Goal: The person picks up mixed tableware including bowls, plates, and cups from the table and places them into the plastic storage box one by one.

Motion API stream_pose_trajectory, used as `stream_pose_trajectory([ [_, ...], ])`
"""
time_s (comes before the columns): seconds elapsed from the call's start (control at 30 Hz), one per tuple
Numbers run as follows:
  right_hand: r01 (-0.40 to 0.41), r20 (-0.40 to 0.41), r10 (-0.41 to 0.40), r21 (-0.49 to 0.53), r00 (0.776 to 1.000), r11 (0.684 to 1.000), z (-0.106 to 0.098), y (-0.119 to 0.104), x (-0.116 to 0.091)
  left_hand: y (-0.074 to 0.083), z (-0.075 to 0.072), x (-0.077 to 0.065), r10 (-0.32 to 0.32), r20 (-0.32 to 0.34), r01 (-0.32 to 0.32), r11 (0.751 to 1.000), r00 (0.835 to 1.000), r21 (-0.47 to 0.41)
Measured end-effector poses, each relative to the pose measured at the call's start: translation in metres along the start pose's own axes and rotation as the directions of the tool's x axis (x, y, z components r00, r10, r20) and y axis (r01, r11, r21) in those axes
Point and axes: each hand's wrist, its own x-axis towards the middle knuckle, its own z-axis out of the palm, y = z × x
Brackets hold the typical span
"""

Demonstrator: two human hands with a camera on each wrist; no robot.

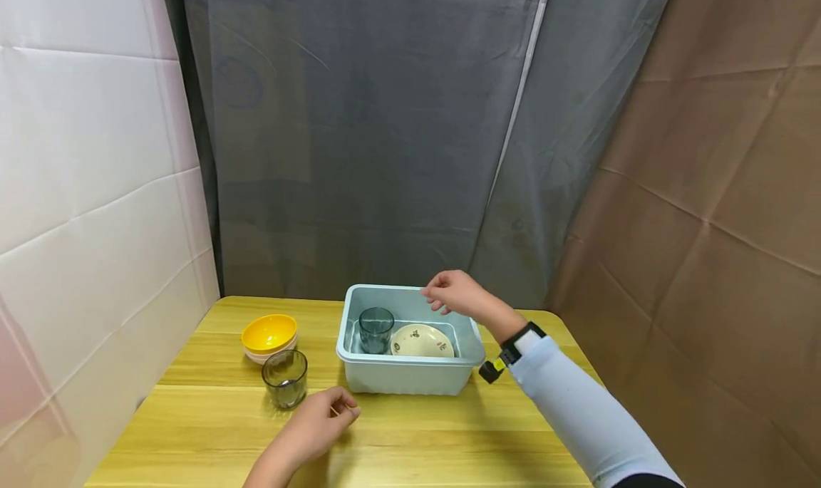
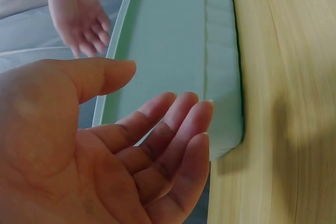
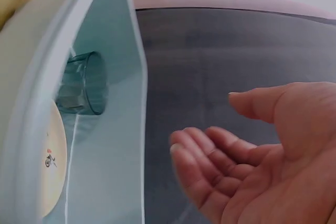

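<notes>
My right hand (image 1: 457,293) is raised over the back right part of a pale blue plastic tub (image 1: 404,375), its fingers loosely bent and holding nothing. Inside the tub a clear drinking glass (image 1: 375,331) stands at the left, and beside it lies a cream plate (image 1: 422,341) with small printed motifs. In front of the tub's left corner is my left hand (image 1: 321,424), low over the table, with relaxed fingers and a bare palm. The left wrist view shows that palm (image 2: 100,156) beside the tub's outer wall. A dark-tinted glass (image 1: 285,380) stands left of my left hand.
A yellow bowl (image 1: 269,333) sits stacked on a pinkish-white bowl (image 1: 258,357) at the left of the wooden table (image 1: 410,445). Grey cloth (image 1: 378,139) hangs behind the table, white cloth at the left and brown cloth (image 1: 718,210) at the right.
</notes>
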Motion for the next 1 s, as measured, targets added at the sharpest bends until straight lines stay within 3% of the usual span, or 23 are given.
stream_pose_trajectory([
  [0.23,0.092,-0.141,-0.074,0.128,0.987,0.987,-0.008,0.025,-0.07,0.0,-0.009,0.0,-0.01,-0.039,0.011,0.999,0.999,0.036],
  [0.47,0.108,-0.235,-0.043,0.271,0.971,0.956,0.013,0.049,-0.12,-0.001,-0.014,-0.004,-0.01,-0.075,0.013,0.999,0.997,0.04],
  [0.6,0.078,-0.268,0.019,0.349,0.963,0.934,0.031,0.071,-0.134,-0.002,-0.015,-0.004,0.003,-0.085,0.0,1.0,0.996,0.028],
  [0.77,0.047,-0.242,0.06,0.415,0.969,0.909,0.056,0.1,-0.144,-0.004,-0.015,-0.005,0.022,-0.075,-0.02,0.999,0.997,0.025],
  [1.0,0.035,-0.249,0.08,0.426,0.965,0.904,0.082,0.125,-0.148,-0.008,-0.013,-0.008,0.008,-0.039,-0.007,1.0,0.999,0.024],
])
